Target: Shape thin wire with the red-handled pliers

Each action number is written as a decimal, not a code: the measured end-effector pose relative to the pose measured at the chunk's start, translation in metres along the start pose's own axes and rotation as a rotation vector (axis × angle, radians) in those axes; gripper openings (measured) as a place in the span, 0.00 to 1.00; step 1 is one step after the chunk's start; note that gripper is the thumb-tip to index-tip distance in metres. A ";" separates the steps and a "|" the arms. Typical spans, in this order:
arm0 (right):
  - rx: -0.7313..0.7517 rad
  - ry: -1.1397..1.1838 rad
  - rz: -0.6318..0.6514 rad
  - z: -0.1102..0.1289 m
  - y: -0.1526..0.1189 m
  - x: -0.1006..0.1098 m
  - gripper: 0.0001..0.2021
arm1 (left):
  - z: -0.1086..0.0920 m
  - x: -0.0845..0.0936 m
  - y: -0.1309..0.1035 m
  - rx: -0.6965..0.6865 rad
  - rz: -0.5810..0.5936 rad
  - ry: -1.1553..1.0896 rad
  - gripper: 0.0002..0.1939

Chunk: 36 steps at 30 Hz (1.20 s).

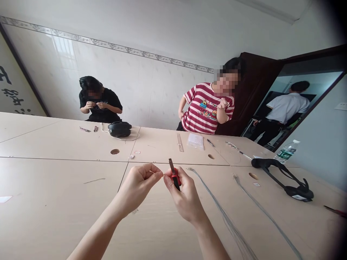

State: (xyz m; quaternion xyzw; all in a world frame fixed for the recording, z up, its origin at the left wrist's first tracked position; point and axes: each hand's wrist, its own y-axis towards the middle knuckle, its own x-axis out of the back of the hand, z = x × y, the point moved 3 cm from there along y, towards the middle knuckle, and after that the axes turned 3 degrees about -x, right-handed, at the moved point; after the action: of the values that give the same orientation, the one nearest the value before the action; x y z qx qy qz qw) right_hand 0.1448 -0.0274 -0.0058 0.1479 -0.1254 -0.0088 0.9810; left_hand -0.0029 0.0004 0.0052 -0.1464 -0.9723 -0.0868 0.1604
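Observation:
My left hand [143,182] is closed in a pinch, thumb against forefinger. Whatever lies at its fingertips is too small to make out. Close by on the right, my right hand [184,198] wraps around pliers [175,177] with red-and-black grips, their dark metal jaws pointing up and away from me. The right thumb and forefinger nearly meet the left fingertips. Just beyond the right hand, a bundle of thin grey wires [214,200] runs over the table toward me. A second wire bundle [260,206] lies farther right.
On the pale table [65,209] lie a thin wire piece [94,180], a ruler [180,142], a plastic packet [195,141] and a black headset [119,129]. A black head strap [284,180] and water bottle [287,151] stand right. Two people are across the table; another is beyond the doorway.

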 end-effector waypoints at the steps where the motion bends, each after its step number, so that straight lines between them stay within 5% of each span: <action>1: 0.004 -0.011 -0.005 0.000 0.000 0.000 0.10 | -0.001 0.000 0.000 -0.002 0.000 -0.002 0.17; 12: 0.021 -0.014 -0.009 0.000 0.001 0.001 0.10 | -0.002 0.001 0.000 0.010 0.028 -0.011 0.19; 26: 0.004 0.030 -0.062 -0.003 0.003 0.010 0.11 | -0.003 0.018 0.002 -0.007 -0.199 -0.199 0.24; 31: -0.033 0.094 -0.094 -0.011 0.006 0.013 0.11 | -0.004 0.033 0.006 -0.105 -0.344 -0.673 0.17; 34: -0.074 0.124 -0.114 -0.014 0.008 0.015 0.12 | -0.003 0.043 0.008 -0.049 -0.334 -0.977 0.08; 36: -0.077 0.144 -0.125 -0.015 0.009 0.015 0.11 | -0.004 0.049 0.006 -0.018 -0.321 -1.170 0.10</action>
State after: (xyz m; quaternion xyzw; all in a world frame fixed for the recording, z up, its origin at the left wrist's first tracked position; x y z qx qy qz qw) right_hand 0.1634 -0.0150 -0.0134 0.1177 -0.0449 -0.0641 0.9900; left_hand -0.0445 0.0183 0.0262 -0.0228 -0.9083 -0.0234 -0.4170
